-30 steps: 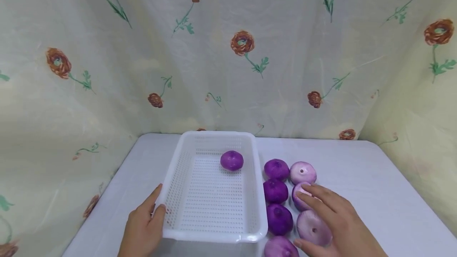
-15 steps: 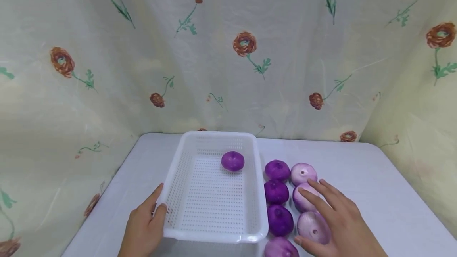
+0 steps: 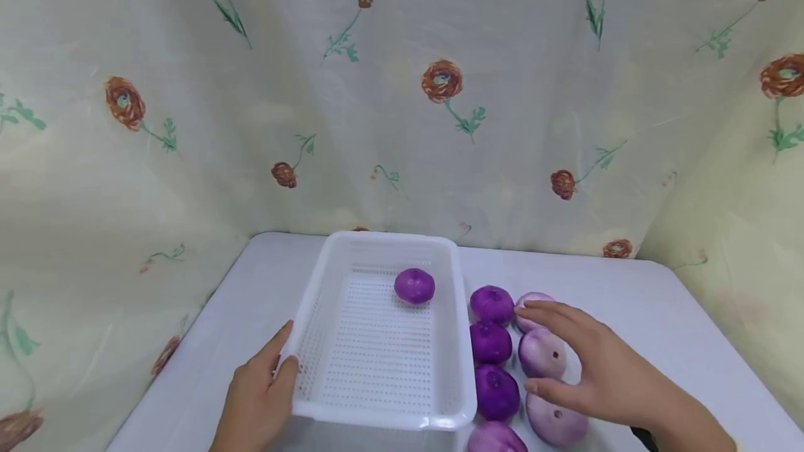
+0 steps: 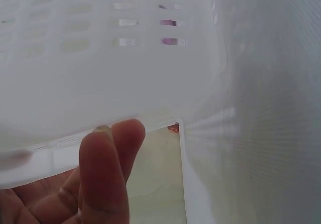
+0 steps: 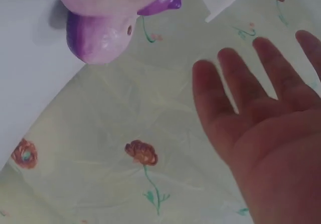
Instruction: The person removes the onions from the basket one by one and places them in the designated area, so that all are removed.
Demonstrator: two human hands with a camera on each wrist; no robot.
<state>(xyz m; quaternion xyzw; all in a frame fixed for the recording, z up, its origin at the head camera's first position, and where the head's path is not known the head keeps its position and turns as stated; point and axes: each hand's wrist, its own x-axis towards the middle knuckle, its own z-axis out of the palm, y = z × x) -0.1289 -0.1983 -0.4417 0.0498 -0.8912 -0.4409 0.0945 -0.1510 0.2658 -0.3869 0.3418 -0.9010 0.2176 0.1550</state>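
Note:
A white perforated plastic basket [image 3: 377, 416] sits left of the onions, one purple onion [image 3: 414, 286] inside near its far right. My left hand [image 3: 257, 393] grips the basket's near left rim between thumb and fingers; the left wrist view shows the fingertips [image 4: 103, 158] at that rim. To the right, dark purple onions [image 3: 497, 393] form one column beside a column of paler onions [image 3: 542, 353]. Over the pale ones hovers my right hand [image 3: 590, 361], thumb and fingers spread, holding nothing. Its fingers partly cover the farthest pale onion [image 3: 534, 296].
A white-covered table [image 3: 634, 305] carries everything. Flower-patterned curtain [image 3: 402, 124] surrounds its back and both sides. The nearest purple onion [image 3: 496, 438] is cut off by the bottom of the head view.
My right hand has turned and shifted forward, its fingers now over the farthest pale onion and more of the nearer ones uncovered. My left hand keeps its grip on the basket.

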